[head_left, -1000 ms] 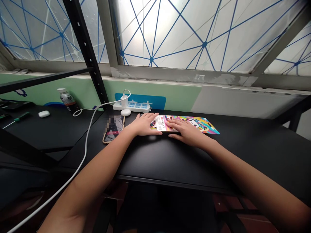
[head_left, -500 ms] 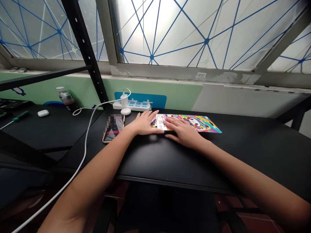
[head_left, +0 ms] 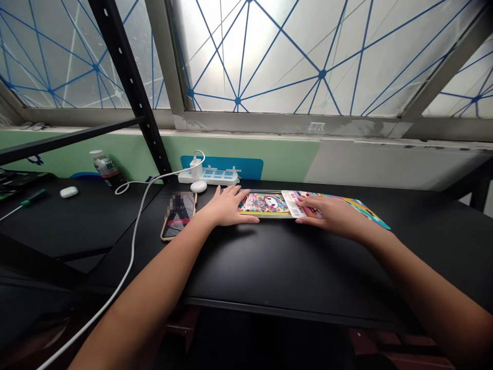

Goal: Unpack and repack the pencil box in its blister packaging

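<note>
A flat box (head_left: 265,203) with a bright cartoon print lies on the black table (head_left: 269,262) near its far edge. A matching printed sleeve (head_left: 370,216) with a white barcode label (head_left: 292,204) is partly drawn off it to the right. My left hand (head_left: 227,206) holds the box's left end, fingers flat on top and thumb along the front edge. My right hand (head_left: 331,216) grips the sleeve at its label end, thumb at the front and fingers on top.
A phone (head_left: 179,217) lies just left of my left hand. Behind it are a white earbud case (head_left: 198,186) and a power strip (head_left: 210,176) with a charger and white cable (head_left: 131,257). Farther left are a bottle (head_left: 105,167), another white case (head_left: 69,191), a screwdriver (head_left: 33,196) and a black rack post (head_left: 127,87).
My right hand has slid the sleeve to the right, uncovering the printed box beneath. My left hand stayed on the box's left end.
</note>
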Demonstrator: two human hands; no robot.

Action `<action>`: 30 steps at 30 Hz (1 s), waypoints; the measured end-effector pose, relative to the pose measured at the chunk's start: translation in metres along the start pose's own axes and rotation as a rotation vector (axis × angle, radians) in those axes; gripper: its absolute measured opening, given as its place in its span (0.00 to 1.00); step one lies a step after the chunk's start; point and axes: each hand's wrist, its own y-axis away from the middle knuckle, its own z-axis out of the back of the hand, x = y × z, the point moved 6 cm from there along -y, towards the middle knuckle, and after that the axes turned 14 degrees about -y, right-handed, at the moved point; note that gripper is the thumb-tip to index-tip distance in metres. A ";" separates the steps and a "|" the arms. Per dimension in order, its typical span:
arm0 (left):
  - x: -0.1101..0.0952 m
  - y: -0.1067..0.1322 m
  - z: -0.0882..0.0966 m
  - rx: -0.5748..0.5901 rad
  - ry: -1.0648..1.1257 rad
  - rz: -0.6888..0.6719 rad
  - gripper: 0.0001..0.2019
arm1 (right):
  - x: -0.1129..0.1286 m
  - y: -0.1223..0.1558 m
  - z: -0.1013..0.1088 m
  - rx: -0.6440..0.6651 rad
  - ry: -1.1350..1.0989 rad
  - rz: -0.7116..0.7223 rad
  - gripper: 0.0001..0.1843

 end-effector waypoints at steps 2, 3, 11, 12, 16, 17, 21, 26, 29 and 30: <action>-0.006 0.002 0.006 -0.038 -0.037 -0.039 0.48 | 0.005 -0.001 0.000 -0.026 0.029 0.022 0.33; -0.011 0.003 0.009 -0.069 -0.044 -0.063 0.46 | 0.012 -0.002 -0.004 -0.033 0.036 0.053 0.34; -0.035 -0.006 -0.002 -0.069 -0.002 -0.009 0.44 | 0.051 -0.020 -0.049 -0.121 0.063 0.166 0.34; -0.034 -0.007 -0.004 -0.054 -0.007 -0.007 0.44 | 0.047 -0.020 -0.049 -0.138 0.059 0.156 0.33; -0.022 -0.006 -0.005 -0.021 0.034 -0.016 0.43 | 0.025 -0.009 -0.041 -0.180 0.016 0.134 0.31; -0.019 -0.005 -0.004 -0.009 0.052 -0.018 0.42 | 0.018 -0.004 -0.039 -0.170 0.009 0.135 0.30; -0.009 -0.003 -0.001 0.045 0.128 -0.024 0.40 | -0.015 0.019 -0.030 -0.133 0.023 0.091 0.30; 0.001 -0.004 -0.002 0.055 0.155 -0.014 0.36 | -0.034 0.041 0.003 -0.294 0.109 0.018 0.32; 0.004 -0.007 -0.004 0.039 0.151 -0.001 0.32 | 0.009 0.054 0.017 -0.444 0.195 0.160 0.30; 0.003 -0.008 -0.005 0.027 0.148 0.008 0.31 | 0.031 0.058 0.014 -0.438 0.216 0.231 0.29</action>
